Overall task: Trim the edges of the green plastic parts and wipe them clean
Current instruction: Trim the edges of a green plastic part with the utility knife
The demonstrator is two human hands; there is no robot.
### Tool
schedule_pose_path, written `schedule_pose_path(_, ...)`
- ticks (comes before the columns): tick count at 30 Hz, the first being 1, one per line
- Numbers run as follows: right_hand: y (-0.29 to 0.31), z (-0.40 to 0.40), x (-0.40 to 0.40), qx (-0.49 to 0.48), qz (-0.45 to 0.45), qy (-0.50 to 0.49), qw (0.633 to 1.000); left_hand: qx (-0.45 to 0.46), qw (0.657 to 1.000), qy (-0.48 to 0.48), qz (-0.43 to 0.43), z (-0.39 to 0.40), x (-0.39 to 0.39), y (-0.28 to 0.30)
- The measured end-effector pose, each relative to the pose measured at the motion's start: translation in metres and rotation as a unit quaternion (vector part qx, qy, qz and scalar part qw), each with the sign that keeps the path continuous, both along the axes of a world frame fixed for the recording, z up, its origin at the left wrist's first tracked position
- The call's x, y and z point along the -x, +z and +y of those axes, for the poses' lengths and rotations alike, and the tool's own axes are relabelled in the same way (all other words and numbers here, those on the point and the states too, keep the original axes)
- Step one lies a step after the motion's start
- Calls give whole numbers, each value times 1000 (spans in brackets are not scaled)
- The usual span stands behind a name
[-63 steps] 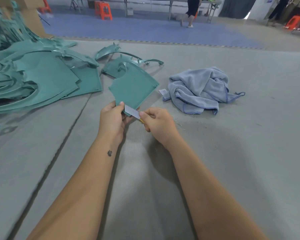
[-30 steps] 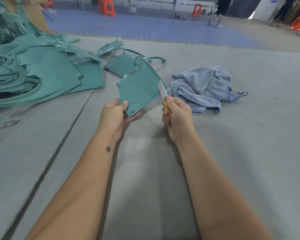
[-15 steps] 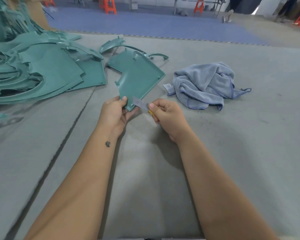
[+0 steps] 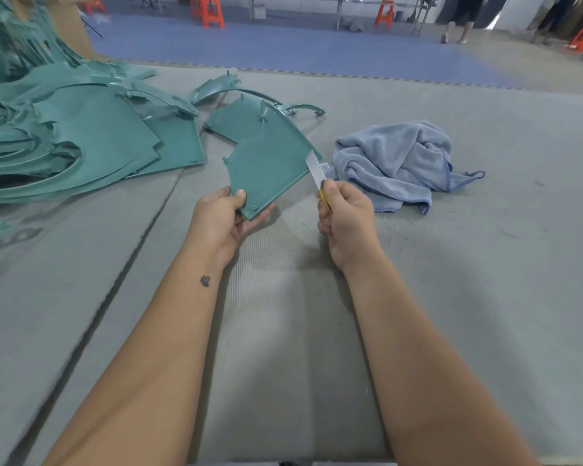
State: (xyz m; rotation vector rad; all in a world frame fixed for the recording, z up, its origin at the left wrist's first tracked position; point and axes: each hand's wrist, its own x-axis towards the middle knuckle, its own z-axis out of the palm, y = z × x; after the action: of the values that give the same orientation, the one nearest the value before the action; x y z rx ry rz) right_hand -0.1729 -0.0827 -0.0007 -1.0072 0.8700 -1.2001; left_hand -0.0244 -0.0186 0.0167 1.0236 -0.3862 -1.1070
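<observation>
Our left hand [image 4: 221,220] pinches the flat green fan-shaped plastic part [image 4: 266,166]; right hand [image 4: 345,218] clenched around the yellow-handled blade [image 4: 316,172] touching its edge.

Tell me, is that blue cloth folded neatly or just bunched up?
Bunched up. The blue cloth lies in a crumpled heap on the grey mat, with one corner trailing out to the right.

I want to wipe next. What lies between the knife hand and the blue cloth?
Only bare grey mat, in the head view: the right hand grips the knife just short of the cloth.
</observation>
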Motion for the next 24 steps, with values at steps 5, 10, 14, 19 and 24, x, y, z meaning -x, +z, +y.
schedule_pose_path(5,4,-1,5,-53,-123,-50,990,-1,1000,-7,-26,-1,-3,-3)
schedule_pose_path(10,11,-3,19,-79,-101,-85,988,-7,999,2,-53,-4,-4,-6)
schedule_pose_path(14,13,-2,17,-62,-40,-86,994,-17,998,11,-65,-5,-2,-6)
schedule_pose_path(19,11,-3,17,-33,-17,-77,996,-15,998,16,-58,-4,-2,-5)
schedule_pose_path(24,12,-5,20,-30,-32,-91,995,-16,998,12,-63,-3,-2,-4)
